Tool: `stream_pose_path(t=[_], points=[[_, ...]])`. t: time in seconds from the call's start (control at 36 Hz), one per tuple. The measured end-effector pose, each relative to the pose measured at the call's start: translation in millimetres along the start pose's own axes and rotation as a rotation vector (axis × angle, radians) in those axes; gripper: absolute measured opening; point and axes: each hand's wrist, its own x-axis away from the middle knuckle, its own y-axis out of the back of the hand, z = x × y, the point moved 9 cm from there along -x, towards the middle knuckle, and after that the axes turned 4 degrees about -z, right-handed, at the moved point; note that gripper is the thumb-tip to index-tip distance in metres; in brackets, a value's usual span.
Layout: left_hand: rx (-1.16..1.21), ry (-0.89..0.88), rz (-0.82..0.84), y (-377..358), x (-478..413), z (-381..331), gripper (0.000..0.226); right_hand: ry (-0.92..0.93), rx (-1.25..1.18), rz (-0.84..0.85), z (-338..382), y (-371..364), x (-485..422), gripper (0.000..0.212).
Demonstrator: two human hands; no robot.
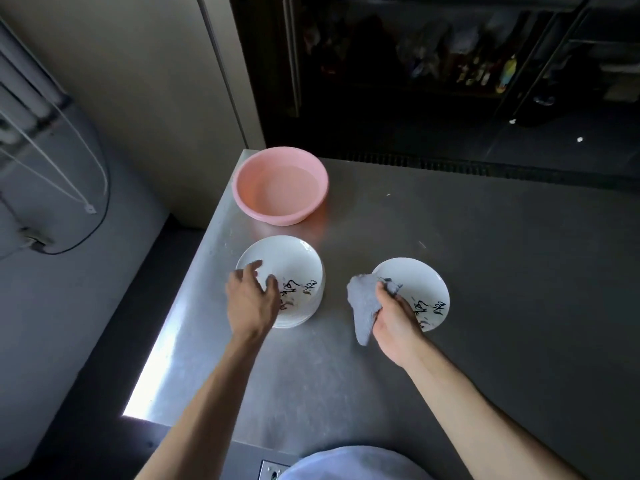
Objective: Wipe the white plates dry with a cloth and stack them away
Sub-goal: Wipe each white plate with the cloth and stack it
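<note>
A stack of white plates (289,258) with black brush lettering stands on the steel counter, left of centre. My left hand (251,297) hovers over the stack's near left edge with its fingers spread and loosely bent, holding nothing I can see. A single white plate (417,284) with the same lettering lies to the right. My right hand (394,320) grips a bunched grey cloth (363,308) at that plate's near left rim, and the cloth hangs down beside the plate.
A pink plastic basin (280,185) sits at the counter's far left corner. The steel counter (502,271) stretches to the right and back. Its left edge (180,306) drops to a dark floor. Dark shelving stands behind the counter.
</note>
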Motion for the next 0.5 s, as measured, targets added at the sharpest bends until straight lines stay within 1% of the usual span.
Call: stream_pose_path(t=[0.06, 0.08, 0.17, 0.22, 0.28, 0.33, 0.44, 0.5], points=[[-0.015, 0.060, 0.021, 6.6, -11.6, 15.4, 0.053, 0.023, 0.032, -0.026, -0.5, -13.3, -5.6, 0.028], [-0.013, 0.090, 0.037, 8.6, -16.3, 22.6, 0.054, 0.027, 0.049, -0.018, -2.4, -23.4, -8.2, 0.024], [-0.018, 0.132, 0.083, 12.4, -26.9, 36.8, 0.052, 0.020, 0.068, -0.013, -12.7, -52.4, -17.0, 0.027], [0.006, 0.143, 0.115, 13.4, -30.7, 41.0, 0.047, 0.010, 0.083, -0.015, -20.5, -69.0, -21.3, 0.028], [0.050, 0.149, 0.136, 13.5, -34.7, 45.0, 0.046, 0.008, 0.117, -0.033, -26.8, -79.3, -22.0, 0.018], [0.112, 0.172, 0.129, 13.6, -38.9, 50.4, 0.039, 0.023, 0.159, -0.087, -29.1, -80.6, -21.3, 0.010], [0.327, 0.286, 0.142, 10.8, -46.6, 52.9, 0.020, 0.051, 0.205, -0.146, -32.0, -77.4, -23.4, 0.013], [0.367, 0.311, 0.168, 8.5, -51.8, 56.0, 0.017, 0.060, 0.195, -0.163, -31.9, -75.8, -24.2, 0.016]])
